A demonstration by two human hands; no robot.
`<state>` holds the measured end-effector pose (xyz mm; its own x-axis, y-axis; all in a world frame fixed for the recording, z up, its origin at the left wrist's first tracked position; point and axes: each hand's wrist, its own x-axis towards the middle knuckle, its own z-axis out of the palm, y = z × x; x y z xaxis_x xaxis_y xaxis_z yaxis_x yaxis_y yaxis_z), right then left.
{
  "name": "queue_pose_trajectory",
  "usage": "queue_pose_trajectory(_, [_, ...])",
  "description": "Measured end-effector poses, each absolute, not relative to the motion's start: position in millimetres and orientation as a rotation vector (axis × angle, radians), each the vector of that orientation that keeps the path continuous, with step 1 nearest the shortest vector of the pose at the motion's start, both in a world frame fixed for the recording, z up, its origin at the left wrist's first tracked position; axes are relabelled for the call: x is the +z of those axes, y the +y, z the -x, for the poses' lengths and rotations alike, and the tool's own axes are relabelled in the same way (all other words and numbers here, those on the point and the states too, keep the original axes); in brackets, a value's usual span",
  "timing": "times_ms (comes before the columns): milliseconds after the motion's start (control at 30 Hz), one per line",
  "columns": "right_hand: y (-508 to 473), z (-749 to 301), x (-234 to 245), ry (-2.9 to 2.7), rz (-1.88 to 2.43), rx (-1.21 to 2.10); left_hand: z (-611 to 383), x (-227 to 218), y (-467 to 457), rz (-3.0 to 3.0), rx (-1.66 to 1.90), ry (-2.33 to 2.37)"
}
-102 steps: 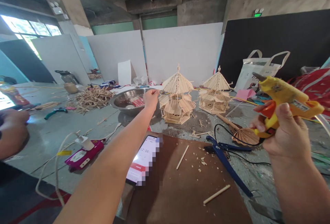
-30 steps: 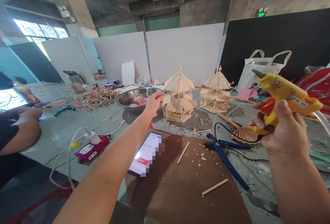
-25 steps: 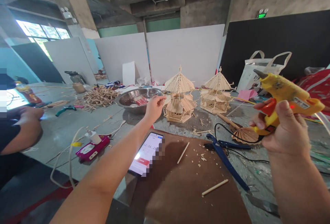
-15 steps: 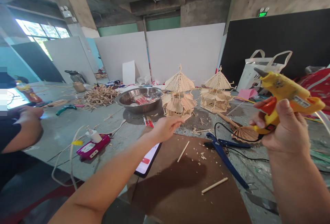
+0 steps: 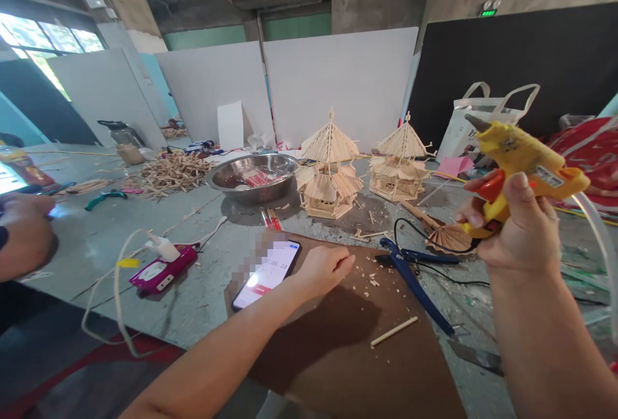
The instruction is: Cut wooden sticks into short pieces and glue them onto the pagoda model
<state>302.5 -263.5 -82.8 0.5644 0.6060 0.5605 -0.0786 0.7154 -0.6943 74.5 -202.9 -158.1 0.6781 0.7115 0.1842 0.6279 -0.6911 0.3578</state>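
My right hand [image 5: 521,232] is wrapped round a yellow hot glue gun [image 5: 524,155], raised at the right, its nozzle pointing up and left. Low over the brown board [image 5: 313,367], my left hand [image 5: 328,271] has its fingers curled together; whatever they hold, if anything, is hidden. A pale wooden stick [image 5: 394,331] lies on the board, right of that hand, among small crumbs. Just left of my left hand lies a lit phone [image 5: 268,274]. Two pavilion models built of sticks, a nearer one [image 5: 329,168] and a farther one [image 5: 400,161], stand behind the board.
A blue-handled cutter [image 5: 420,287] and a flat blade [image 5: 476,356] lie right of the board. Behind are a steel bowl [image 5: 251,181] and a stick pile [image 5: 174,172]. A purple power strip [image 5: 164,269] sits at left, near another person's arm [image 5: 24,239].
My left hand has come down toward me from near the closer pavilion onto the board. It now covers the spot where a short thin stick lay. My right hand still holds the glue gun.
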Motion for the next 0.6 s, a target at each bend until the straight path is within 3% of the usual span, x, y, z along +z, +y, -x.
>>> queue_pose_trajectory(133, [-263, -303, -83, -0.892, 0.676, 0.448, -80, -168, -191, -2.64, 0.489, 1.202])
queue_pose_trajectory(333, [-262, -302, -83, -0.89, 0.69, 0.45, -81, -194, -184, -2.677, 0.636, 1.025])
queue_pose_trajectory(600, [-263, -302, -83, -0.892, 0.698, 0.463, -87, -201, -201, -2.785, 0.354, 0.713])
